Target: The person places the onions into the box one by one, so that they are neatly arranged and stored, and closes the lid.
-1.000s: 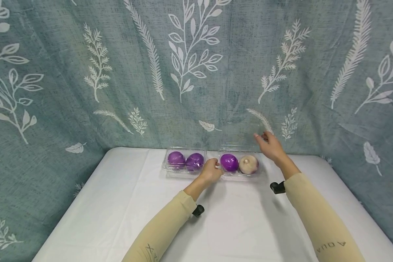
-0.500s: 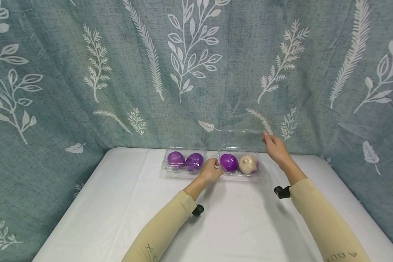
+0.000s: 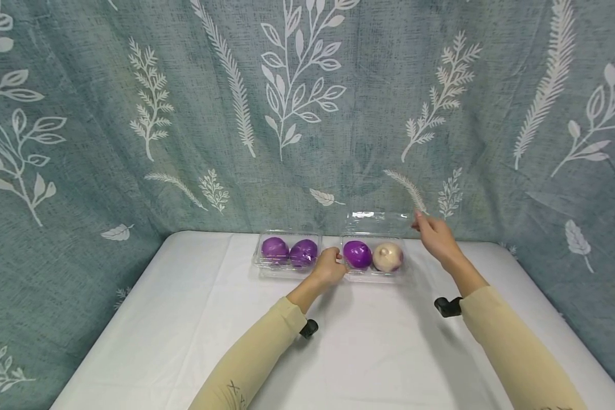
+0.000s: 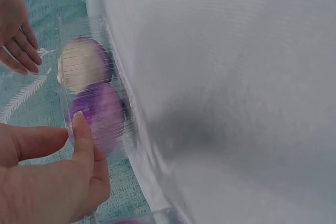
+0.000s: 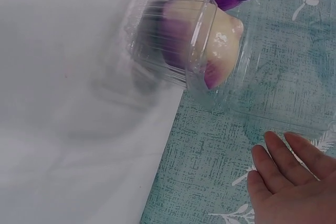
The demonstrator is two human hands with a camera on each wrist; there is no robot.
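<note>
A clear plastic clamshell box [image 3: 374, 277] stands at the table's back, holding a glossy purple onion [image 3: 357, 254] and a cream onion with purple patches [image 3: 388, 257]. Its transparent lid [image 3: 379, 222] is raised and leans back towards the curtain. My left hand [image 3: 329, 269] pinches the box's near left corner between thumb and fingers; the left wrist view shows the fingertips at the rim. My right hand [image 3: 435, 236] is just beside the lid's right edge. In the right wrist view its fingers [image 5: 283, 163] are extended, close to the lid; the thumb is hidden there.
Left of my left hand sits a second clear box [image 3: 282, 273] with two purple onions [image 3: 275, 250] inside, its lid apparently down. A white cloth covers the table [image 3: 225, 319]. Behind it hangs a green leaf-patterned curtain [image 3: 307, 142].
The lid has tipped back and lower, towards the curtain. My right hand has moved right and slightly nearer. My left hand stays at the box's corner.
</note>
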